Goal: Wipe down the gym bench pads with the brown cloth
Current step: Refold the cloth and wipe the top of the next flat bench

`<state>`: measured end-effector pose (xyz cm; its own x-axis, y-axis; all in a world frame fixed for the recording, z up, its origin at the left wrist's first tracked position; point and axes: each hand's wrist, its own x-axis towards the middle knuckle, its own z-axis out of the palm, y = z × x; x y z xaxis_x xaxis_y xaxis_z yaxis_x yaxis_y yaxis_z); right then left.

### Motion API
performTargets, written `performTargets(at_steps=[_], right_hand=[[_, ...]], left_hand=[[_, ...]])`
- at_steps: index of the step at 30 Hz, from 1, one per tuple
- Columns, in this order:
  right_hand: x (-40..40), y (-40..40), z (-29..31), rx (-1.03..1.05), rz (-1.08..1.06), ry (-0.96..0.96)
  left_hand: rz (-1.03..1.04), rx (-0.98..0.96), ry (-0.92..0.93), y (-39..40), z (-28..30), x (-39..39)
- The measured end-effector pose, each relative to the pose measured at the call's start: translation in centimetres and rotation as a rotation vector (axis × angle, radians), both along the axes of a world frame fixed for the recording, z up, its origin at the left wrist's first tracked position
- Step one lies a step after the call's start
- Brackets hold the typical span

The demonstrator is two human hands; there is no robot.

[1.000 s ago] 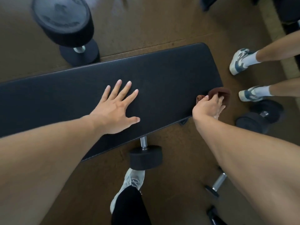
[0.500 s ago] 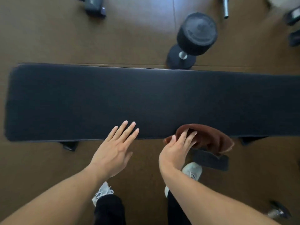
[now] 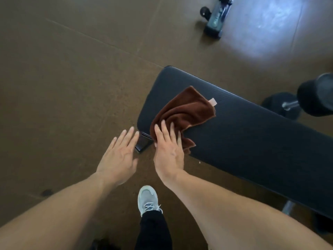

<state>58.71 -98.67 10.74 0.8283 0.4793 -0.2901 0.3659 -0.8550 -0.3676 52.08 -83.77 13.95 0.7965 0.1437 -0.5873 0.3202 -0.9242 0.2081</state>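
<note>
The black bench pad (image 3: 252, 134) runs from the centre toward the lower right, its rounded left end in view. A crumpled brown cloth (image 3: 187, 110) with a small pale tag lies on that left end. My right hand (image 3: 168, 150) lies flat with straight fingers pressing the cloth's near edge at the pad's front corner. My left hand (image 3: 119, 156) hovers open over the floor just left of the bench, fingers straight, touching nothing that I can see.
A black dumbbell (image 3: 311, 98) lies on the brown floor beyond the bench at the right. A wheeled bench foot (image 3: 215, 17) sits at the top. My grey shoe (image 3: 147, 199) stands below my hands. A dark bench foot (image 3: 143, 143) pokes out between them.
The view has swung to the bench's left end. My right hand slid the cloth along the front edge to that end and it now lies spread on the pad. My left hand left the pad.
</note>
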Motion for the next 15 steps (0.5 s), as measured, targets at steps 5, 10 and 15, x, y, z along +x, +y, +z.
performTargets(at_steps=[5,10,15], right_hand=[[1.4,0.7,0.4,0.038,0.128,-0.029],[4.3,0.8,4.9,0.243,-0.148,0.455],[8.6,1.0,13.0,0.637,-0.692,0.979]], left_hand=[[0.422,-0.165,0.116,2.8,1.2,-0.9],[0.939,-0.462,0.16,1.2,3.1,2.8],[1.352,-0.768,0.187,-1.6,10.3,9.1]])
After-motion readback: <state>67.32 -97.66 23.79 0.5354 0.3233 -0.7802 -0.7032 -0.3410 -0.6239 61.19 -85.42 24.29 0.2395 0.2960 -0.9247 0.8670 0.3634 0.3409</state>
